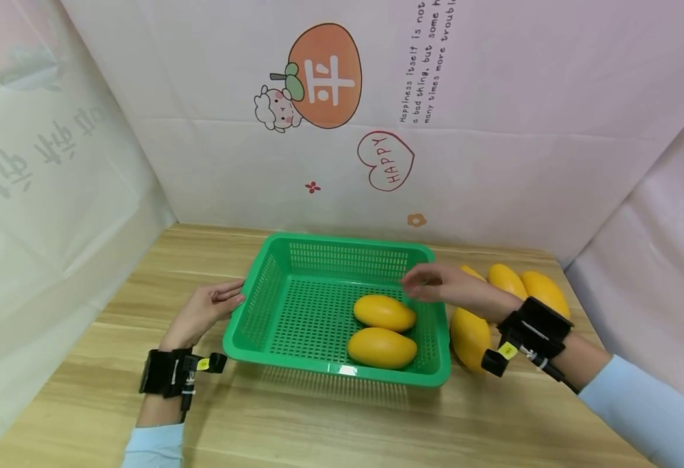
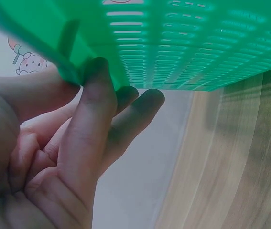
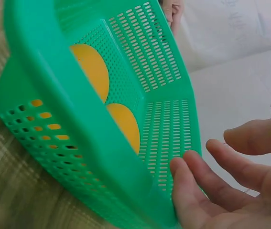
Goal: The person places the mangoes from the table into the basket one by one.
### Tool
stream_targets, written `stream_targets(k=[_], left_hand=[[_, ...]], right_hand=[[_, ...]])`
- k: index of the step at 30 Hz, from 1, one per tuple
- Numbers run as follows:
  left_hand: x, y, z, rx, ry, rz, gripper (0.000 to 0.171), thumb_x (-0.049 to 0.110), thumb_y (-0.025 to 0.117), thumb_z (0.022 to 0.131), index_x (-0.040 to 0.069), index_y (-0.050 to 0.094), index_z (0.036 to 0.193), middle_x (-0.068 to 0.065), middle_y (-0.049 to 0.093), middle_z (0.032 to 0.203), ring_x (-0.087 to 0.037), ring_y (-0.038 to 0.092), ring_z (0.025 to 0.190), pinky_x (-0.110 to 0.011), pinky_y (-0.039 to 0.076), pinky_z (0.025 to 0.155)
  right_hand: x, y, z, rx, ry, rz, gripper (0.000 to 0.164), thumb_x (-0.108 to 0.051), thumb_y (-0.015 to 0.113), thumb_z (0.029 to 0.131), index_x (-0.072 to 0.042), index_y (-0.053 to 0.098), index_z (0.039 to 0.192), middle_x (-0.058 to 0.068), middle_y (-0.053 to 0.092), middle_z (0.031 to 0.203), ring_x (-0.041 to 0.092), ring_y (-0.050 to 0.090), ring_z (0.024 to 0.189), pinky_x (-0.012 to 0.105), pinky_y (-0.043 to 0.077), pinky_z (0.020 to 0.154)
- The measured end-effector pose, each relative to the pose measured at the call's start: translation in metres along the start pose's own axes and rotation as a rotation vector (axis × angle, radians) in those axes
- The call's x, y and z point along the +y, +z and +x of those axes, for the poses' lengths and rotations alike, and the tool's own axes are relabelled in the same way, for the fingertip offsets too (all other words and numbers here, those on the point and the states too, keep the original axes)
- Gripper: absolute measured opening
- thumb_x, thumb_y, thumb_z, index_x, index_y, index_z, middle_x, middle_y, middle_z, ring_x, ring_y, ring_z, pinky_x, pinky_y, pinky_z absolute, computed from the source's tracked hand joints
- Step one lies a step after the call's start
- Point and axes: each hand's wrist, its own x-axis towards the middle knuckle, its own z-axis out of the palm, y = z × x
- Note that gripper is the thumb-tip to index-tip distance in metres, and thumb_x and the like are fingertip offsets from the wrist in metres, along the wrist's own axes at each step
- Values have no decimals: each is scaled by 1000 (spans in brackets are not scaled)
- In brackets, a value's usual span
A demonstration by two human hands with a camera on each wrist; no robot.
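A green plastic basket (image 1: 295, 360) with perforated walls stands on the wooden table. Inside it, toward the right end, lie two yellow mangoes, a rear mango (image 1: 384, 312) and a front mango (image 1: 382, 348). At the left rim my left hand (image 1: 201, 313) pinches the edge, thumb on one side and a finger under the lip, as the left wrist view shows. My right hand (image 1: 455, 286) hovers over the basket's right rim, near the rear mango. Its fingers (image 3: 235, 164) are spread and loosely bent, holding nothing.
Several more mangoes (image 1: 471, 338) lie on the table right of the basket, partly hidden by the right forearm. Behind the table hangs a printed white cloth (image 1: 230, 175), with further cloth at both sides.
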Motion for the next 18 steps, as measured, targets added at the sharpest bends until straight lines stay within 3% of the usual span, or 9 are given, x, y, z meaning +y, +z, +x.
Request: stream_targets(k=[3,9,18], left_hand=[[0,0,0,1,-5,-2,57,29,58,96,1,41,144,-25,48,141,-36,52,123,-48,53,94],[0,1,1,-4,-15,-9,57,29,58,97,2,41,144,-25,48,142,-36,52,123,-48,53,94],[-1,0,1,0,-17,-13,57,29,58,97,2,41,144,-23,49,141,-35,53,121,-46,54,93]], right_hand=[[3,-2,-6,34,-11,-9,29,-24,55,99,-12,56,125,12,59,125,35,54,116,51,48,100],[10,-6,-25,88,-54,-9,31,-19,54,99,-3,55,125,22,57,126,36,55,111,46,51,93],[31,-11,-50,186,47,2,39,-23,54,99,1,49,129,23,55,126,39,52,115,53,49,95]])
